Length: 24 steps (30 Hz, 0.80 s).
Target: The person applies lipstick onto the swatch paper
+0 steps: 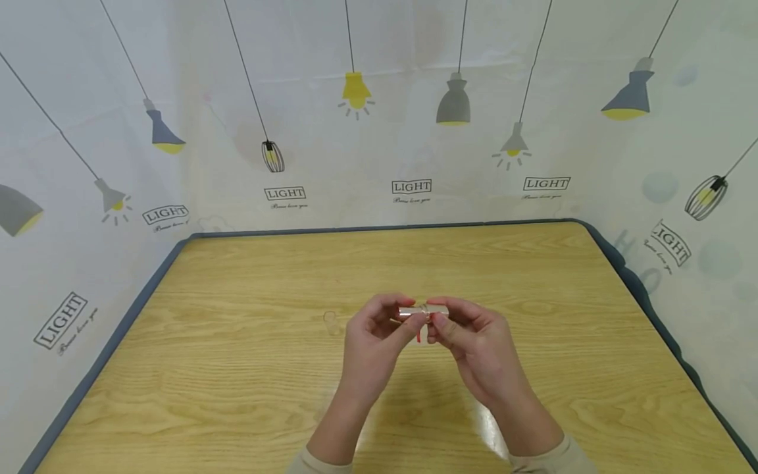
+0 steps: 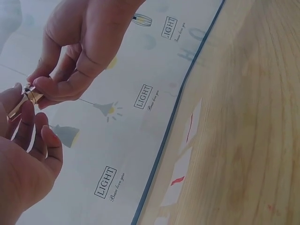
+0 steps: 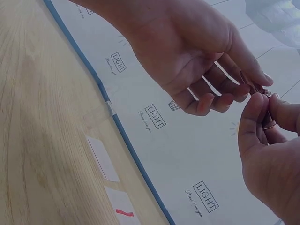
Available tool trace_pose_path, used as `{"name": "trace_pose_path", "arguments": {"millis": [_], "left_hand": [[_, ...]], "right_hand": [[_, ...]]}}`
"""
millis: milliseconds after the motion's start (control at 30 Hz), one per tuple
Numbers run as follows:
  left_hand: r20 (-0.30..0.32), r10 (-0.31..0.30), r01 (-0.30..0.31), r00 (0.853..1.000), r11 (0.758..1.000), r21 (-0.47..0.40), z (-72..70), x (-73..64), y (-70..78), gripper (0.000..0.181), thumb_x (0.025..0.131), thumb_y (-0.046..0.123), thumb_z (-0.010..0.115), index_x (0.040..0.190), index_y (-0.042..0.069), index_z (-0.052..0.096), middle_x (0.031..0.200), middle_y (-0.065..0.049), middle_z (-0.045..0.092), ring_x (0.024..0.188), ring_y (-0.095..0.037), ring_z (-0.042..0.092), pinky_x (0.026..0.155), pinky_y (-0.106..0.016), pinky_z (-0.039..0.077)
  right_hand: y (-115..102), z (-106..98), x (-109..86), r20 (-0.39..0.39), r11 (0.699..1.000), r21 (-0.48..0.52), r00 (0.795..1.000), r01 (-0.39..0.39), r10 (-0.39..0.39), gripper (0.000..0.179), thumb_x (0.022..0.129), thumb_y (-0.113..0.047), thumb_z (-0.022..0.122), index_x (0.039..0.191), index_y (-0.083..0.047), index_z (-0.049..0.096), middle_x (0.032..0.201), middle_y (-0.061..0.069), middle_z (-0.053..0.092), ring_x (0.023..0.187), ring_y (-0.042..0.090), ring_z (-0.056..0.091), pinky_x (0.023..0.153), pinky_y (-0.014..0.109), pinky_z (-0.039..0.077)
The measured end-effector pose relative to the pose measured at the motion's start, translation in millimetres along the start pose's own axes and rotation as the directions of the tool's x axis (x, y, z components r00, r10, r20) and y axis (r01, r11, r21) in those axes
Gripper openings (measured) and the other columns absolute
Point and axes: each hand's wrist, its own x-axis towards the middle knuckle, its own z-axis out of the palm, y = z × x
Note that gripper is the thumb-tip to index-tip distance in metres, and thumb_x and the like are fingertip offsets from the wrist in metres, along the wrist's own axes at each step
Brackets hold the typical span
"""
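Note:
Both hands meet around a small shiny gold lipstick tube (image 1: 408, 311), held sideways above the table. My left hand (image 1: 372, 345) pinches its left end between thumb and fingers. My right hand (image 1: 482, 345) pinches the right end, its thumb close to the left thumb. In the left wrist view the gold tube (image 2: 32, 94) shows a ringed seam between the hands. From the right wrist it is mostly hidden behind the fingers. Below the hands, white paper strips (image 2: 177, 180) with red marks lie on the wooden table (image 1: 237, 368).
A faint clear piece (image 1: 330, 322), its kind unclear, lies on the table left of the hands. Dark blue trim (image 1: 379, 228) runs along the table's edge. Behind it hangs a pale wall covering (image 1: 331, 151) printed with lamps and lettering.

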Motion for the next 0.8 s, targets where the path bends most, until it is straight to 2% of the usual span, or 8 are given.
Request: {"name": "trace_pose_path", "arguments": {"millis": [200, 467, 633, 800], "left_hand": [[-0.021, 0.021, -0.020, 1.000, 0.999, 0.039, -0.3, -0.6, 0.2, 0.020, 0.095, 0.010, 0.081, 0.111, 0.001, 0.072, 0.102, -0.012, 0.072, 0.083, -0.011, 0.068, 0.073, -0.021, 0.058], [-0.082, 0.024, -0.019, 0.996, 0.998, 0.066, 1.1, -1.2, -0.1, 0.013, 0.093, 0.011, 0.083, 0.095, 0.006, 0.071, 0.092, 0.001, 0.072, 0.080, -0.010, 0.065, 0.070, -0.022, 0.054], [-0.109, 0.021, -0.009, 0.994, 0.995, 0.104, 1.3, -0.3, -1.3, 0.017, 0.092, 0.014, 0.083, 0.087, 0.007, 0.068, 0.088, 0.003, 0.071, 0.079, -0.011, 0.064, 0.069, -0.023, 0.052], [-0.110, 0.026, -0.014, 0.994, 0.994, 0.106, 1.2, -0.3, -2.7, 0.019, 0.092, 0.014, 0.083, 0.086, 0.007, 0.067, 0.087, 0.005, 0.070, 0.078, -0.010, 0.063, 0.068, -0.023, 0.052]], "right_hand": [[0.7, -0.2, 0.1, 0.007, 1.000, 0.012, 1.000, -0.001, 0.001, 0.024, 0.102, 0.002, 0.066, 0.107, -0.015, 0.083, 0.091, -0.005, 0.078, 0.077, 0.007, 0.072, 0.078, 0.020, 0.062], [0.9, 1.9, -2.2, 0.016, 1.000, 0.008, 1.000, 0.002, -0.003, 0.025, 0.102, 0.002, 0.066, 0.109, -0.015, 0.083, 0.093, -0.004, 0.078, 0.077, 0.008, 0.072, 0.078, 0.021, 0.062], [1.7, 2.5, -2.6, 0.003, 1.000, -0.012, 1.000, -0.017, 0.017, 0.024, 0.102, 0.001, 0.067, 0.108, -0.017, 0.083, 0.092, -0.005, 0.078, 0.077, 0.007, 0.071, 0.078, 0.021, 0.062], [2.1, 2.1, -2.7, -0.001, 1.000, -0.021, 1.000, -0.022, 0.022, 0.023, 0.103, 0.000, 0.067, 0.108, -0.016, 0.082, 0.093, -0.005, 0.077, 0.077, 0.007, 0.071, 0.077, 0.021, 0.062]]}}
